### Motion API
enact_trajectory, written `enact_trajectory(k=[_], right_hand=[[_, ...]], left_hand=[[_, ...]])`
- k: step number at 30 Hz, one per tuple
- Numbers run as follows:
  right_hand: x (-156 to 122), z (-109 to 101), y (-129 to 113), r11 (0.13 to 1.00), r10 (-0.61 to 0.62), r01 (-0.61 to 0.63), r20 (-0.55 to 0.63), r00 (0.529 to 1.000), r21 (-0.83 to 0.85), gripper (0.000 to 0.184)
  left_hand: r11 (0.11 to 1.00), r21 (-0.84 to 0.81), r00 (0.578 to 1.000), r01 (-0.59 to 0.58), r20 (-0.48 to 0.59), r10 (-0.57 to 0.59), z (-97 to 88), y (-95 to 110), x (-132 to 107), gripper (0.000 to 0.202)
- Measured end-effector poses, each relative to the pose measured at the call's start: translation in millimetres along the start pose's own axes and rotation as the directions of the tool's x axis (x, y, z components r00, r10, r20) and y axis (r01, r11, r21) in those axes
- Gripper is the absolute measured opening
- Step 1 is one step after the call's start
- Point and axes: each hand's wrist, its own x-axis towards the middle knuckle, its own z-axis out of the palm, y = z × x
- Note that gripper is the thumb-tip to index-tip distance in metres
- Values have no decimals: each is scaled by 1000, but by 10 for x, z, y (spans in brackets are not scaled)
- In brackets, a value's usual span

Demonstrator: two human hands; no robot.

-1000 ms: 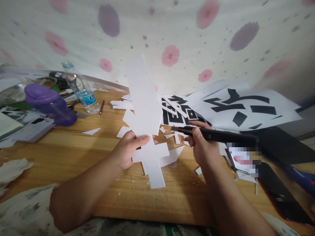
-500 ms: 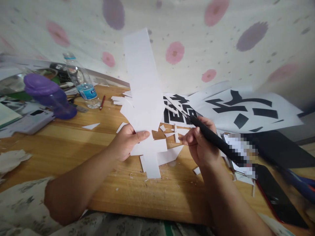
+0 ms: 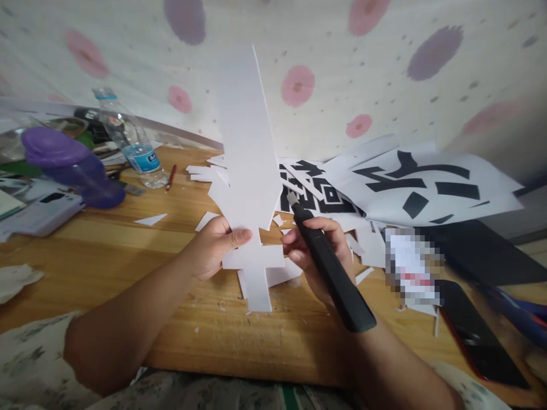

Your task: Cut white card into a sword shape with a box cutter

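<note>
A white sword-shaped foam board cutout (image 3: 249, 165) stands tilted up in front of me. My left hand (image 3: 217, 247) grips its narrow part just above the crossguard, thumb across the front. My right hand (image 3: 327, 250) is closed around a black utility knife (image 3: 335, 273), its short metal tip (image 3: 292, 198) pointing up and left. The tip is close to the right edge of the wide blade part, and I cannot tell whether it touches. Under the cutout lies a white offcut (image 3: 284, 273) on the wooden table (image 3: 205, 324).
White scraps (image 3: 204, 172) lie around the cutout. Printed sheets with black shapes (image 3: 414, 182) are at the back right. A water bottle (image 3: 143, 159), red pen (image 3: 171, 177) and purple cup (image 3: 77, 171) stand or lie left. A dark phone (image 3: 481, 330) lies right.
My right hand has moved left toward the cutout, and the knife has turned more upright. The cutout stays in my left hand. The whole view has shifted slightly.
</note>
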Motion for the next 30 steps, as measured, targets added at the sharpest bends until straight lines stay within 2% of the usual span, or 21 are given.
enact_trajectory(k=[3, 7, 14, 16, 18, 22, 25, 28, 30], right_hand=[[-19, 41, -5, 999, 29, -29, -8, 1000, -32, 40], [-20, 59, -19, 998, -51, 50, -12, 999, -36, 33], [-10, 71, 51, 977, -212, 207, -123, 969, -50, 29], [17, 11, 3, 985, -172, 170, -93, 981, -28, 37], [54, -79, -89, 997, -79, 80, -27, 996, 12, 49], [123, -273, -287, 989, 59, -72, 99, 993, 131, 70], [145, -350, -338, 965, 109, -139, 139, 984, 224, 61], [146, -344, -308, 976, 111, -117, 44, 993, 185, 37], [140, -319, -284, 984, 105, -113, 59, 993, 140, 45]], left_hand=[[1000, -2, 999, 10, 43, -10, 20, -29, -6, 37], [1000, -12, 995, 26, 92, -25, 57, -83, -13, 38], [998, -57, 999, 30, 20, -29, 133, -93, -9, 44], [1000, -26, 999, -11, -38, 10, 117, -78, 3, 47], [998, 33, 993, -56, -98, 59, 77, -68, 20, 50], [961, 238, 974, -139, -145, 176, -50, -72, 58, 55], [871, 443, 954, -212, -101, 283, -135, -72, 73, 57], [782, 571, 937, -250, -61, 345, -178, -59, 77, 60], [758, 598, 919, -260, -87, 384, -186, -46, 82, 62]])
